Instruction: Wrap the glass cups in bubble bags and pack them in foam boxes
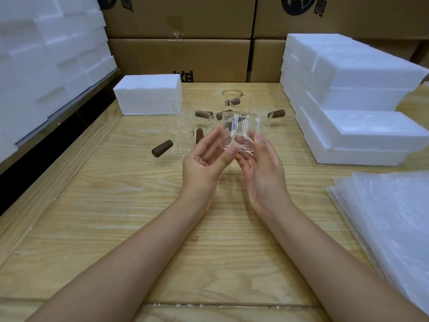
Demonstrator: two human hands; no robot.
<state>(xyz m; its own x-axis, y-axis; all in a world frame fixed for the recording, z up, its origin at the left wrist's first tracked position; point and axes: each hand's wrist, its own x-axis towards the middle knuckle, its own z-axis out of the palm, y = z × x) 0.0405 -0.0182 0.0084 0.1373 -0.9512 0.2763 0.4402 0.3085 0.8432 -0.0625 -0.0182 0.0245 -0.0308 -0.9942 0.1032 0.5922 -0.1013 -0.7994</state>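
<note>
Left hand [204, 163] and right hand [263, 175] pinch a clear cylindrical glass cup [240, 130] between them above the wooden tabletop [139, 205]; brown-handled glass cups [162, 148] stand just behind.

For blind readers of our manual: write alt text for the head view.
A left hand and right hand hold a clear cup over a wooden table. Behind it stand more cups with brown handles, foam boxes lie on both sides, and bubble bags lie at right.
</note>
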